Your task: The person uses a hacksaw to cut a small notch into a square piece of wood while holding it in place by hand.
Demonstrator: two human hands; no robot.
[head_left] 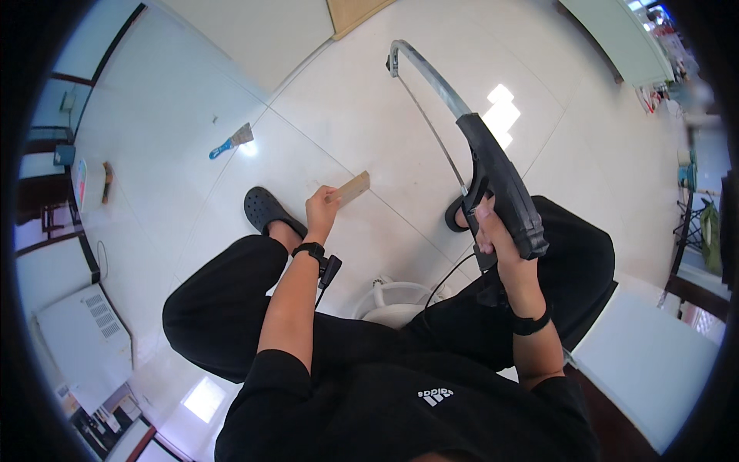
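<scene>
A hacksaw with a black handle and a bowed silver frame is in my right hand, whose fingers wrap round its grip. The saw points up and away, and its thin blade faces left, apart from the wood. My left hand is closed on one end of a short, flat wooden strip. The strip's free end points to the right, toward the space below the blade. Each wrist has a black band, and a small black device hangs at the left one.
A putty knife with a blue handle lies on the pale tiled floor at the left. Below my lap shows part of a white stool. A white cabinet stands far right, and a white boxy appliance sits at the left.
</scene>
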